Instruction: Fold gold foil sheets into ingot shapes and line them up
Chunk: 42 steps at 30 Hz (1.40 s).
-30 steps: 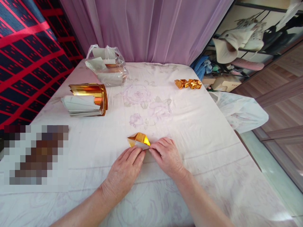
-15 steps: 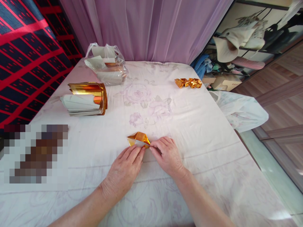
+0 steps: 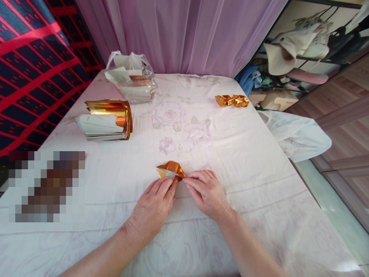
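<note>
1. The folded gold paper piece (image 3: pixel 170 171) lies on the white floral tablecloth (image 3: pixel 236 154), near the table's front centre.
2. The left hand (image 3: pixel 152 207) lies palm down at 7 o'clock of the piece; its fingertips press flat on the piece's near edge, with nothing enclosed.
3. The right hand (image 3: pixel 209 192) lies at 4 o'clock of the piece; thumb and forefinger close narrowly on the piece's right corner.
4. The fingertips of both hands almost meet at that corner.
5. The stack of gold-and-white sheets (image 3: pixel 106 121) stands at 10 o'clock of the piece, well apart.
6. The clear plastic bag of sheets (image 3: pixel 131 79) lies at 11 o'clock, beyond the stack.
7. The finished gold pieces (image 3: pixel 232 100) lie at 1 o'clock, near the table's far right edge.
</note>
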Tool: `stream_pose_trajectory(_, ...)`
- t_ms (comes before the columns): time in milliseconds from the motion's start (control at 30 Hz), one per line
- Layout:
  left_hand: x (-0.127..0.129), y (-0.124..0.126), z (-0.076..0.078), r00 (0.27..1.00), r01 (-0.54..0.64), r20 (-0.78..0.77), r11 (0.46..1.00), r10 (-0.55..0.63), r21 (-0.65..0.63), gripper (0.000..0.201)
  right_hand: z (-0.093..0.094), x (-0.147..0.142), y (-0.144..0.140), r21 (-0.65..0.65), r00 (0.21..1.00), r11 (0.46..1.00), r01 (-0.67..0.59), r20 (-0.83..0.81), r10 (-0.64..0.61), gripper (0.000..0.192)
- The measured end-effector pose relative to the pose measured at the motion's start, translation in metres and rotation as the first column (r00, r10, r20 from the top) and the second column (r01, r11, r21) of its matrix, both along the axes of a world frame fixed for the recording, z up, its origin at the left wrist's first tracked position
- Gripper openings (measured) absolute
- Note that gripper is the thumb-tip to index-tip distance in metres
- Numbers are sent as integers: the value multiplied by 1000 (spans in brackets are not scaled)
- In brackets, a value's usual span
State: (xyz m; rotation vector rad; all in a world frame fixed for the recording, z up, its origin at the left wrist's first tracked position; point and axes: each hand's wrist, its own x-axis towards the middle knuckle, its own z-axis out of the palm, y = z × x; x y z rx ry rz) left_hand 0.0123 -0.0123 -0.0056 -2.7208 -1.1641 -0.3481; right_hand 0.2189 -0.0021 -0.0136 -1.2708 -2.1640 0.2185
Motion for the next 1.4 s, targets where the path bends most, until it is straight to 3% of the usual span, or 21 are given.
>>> stream_pose_trajectory(300, -2, -1, -4, 1000, 12, 19, 994, -10, -107, 41, 2, -1, 0, -7, 992, 1000, 4, 124, -3, 28)
stream_pose_trajectory(500, -4, -2, -6, 1000, -6, 7, 995, 7, -99, 44, 2, -1, 0, -25, 993, 1000, 10, 115, -7, 28)
stream_pose_trajectory(667, -5, 3, -6, 995, 88, 57, 993, -84, -82, 39, 2, 0, 0, -18, 994, 1000, 0, 109, 2, 27)
stream_pose_trajectory(1033, -7, 7, 2, 988, 50, 156, 974, -15, -222, 33, 0, -1, 0, -4, 997, 1000, 10, 80, -10, 26)
stream_pose_trajectory(1400, -7, 5, -5, 985, 85, 166, 973, -50, -214, 30, -3, -1, 1, -51, 998, 998, 25, 64, -22, 16)
